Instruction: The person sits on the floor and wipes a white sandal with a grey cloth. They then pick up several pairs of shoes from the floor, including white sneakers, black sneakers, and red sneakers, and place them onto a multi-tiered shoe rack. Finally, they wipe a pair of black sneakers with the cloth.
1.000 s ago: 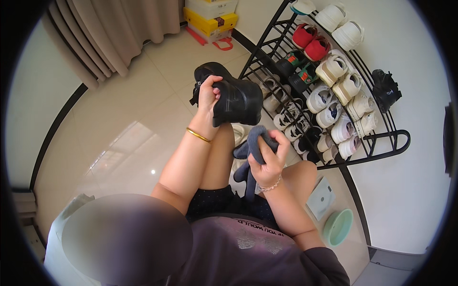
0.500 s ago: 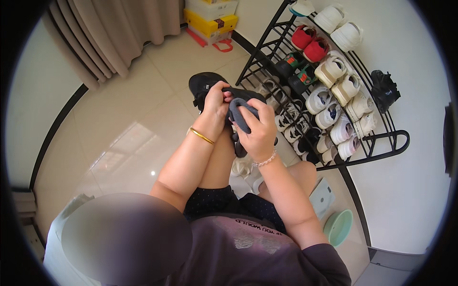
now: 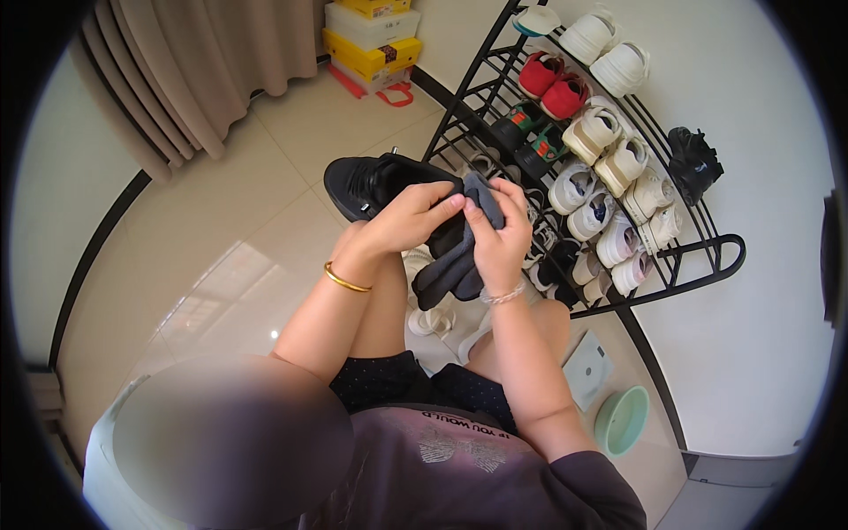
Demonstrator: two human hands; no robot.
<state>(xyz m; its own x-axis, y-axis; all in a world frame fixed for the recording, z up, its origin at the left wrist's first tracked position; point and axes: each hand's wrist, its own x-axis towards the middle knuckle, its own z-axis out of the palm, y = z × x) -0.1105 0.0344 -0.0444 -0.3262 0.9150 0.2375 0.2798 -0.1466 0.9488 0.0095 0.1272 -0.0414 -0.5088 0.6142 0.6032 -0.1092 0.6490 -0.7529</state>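
A black lace-up shoe [image 3: 355, 184] is held up over my lap, its toe pointing left and its laces showing. My left hand [image 3: 413, 216], with a gold bangle at the wrist, is closed around the heel end; some of its fingers are out of sight. Close beside it, my right hand [image 3: 503, 238] pinches a dark grey cloth [image 3: 452, 269] against the shoe's heel edge. Folds of the cloth hang below the right hand. The thumbs of both hands nearly meet at the heel.
At the right a black metal rack [image 3: 658, 287] holds several pairs of shoes. White shoes [image 3: 431, 320] stand on the floor below my hands. A flat white scale-like panel [image 3: 587, 369] and a green basin [image 3: 622, 420] lie by the wall. Stacked boxes [image 3: 371, 57] stand near the curtain [image 3: 199, 79].
The shoe has turned so its laces and opening show more. My left hand has shifted to the heel. The cloth, bunched over the right fingers before, now hangs down in folds.
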